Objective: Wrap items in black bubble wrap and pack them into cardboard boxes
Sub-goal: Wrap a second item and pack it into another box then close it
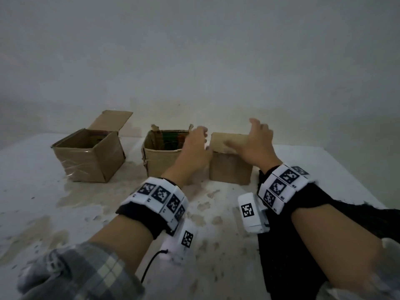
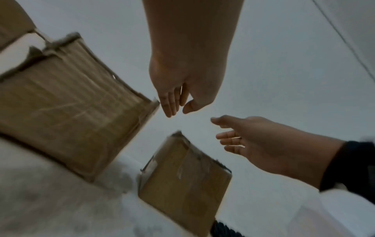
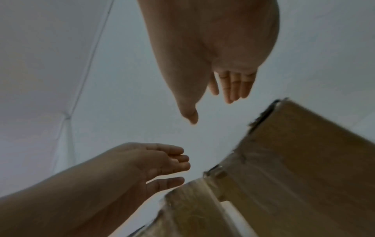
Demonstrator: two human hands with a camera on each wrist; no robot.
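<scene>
Three cardboard boxes stand in a row on the white table (image 1: 32, 191). The left box (image 1: 88, 156) is open with one flap up. The middle box (image 1: 161, 158) is open too. The small right box (image 1: 230, 168) has its top flap folded over. My left hand (image 1: 200, 135) hovers between the middle and small boxes, fingers relaxed and holding nothing. My right hand (image 1: 244, 137) is spread above the small box's top, also holding nothing. In the wrist views the left hand (image 2: 177, 112) and right hand (image 3: 211, 110) show loose fingers against the wall. Black bubble wrap (image 1: 303, 245) lies under my right forearm.
A plain grey wall (image 1: 194, 50) rises just behind the boxes. The tabletop is stained in front of them. The far table edge runs behind the boxes. Cardboard (image 3: 304, 160) fills the lower right of the right wrist view.
</scene>
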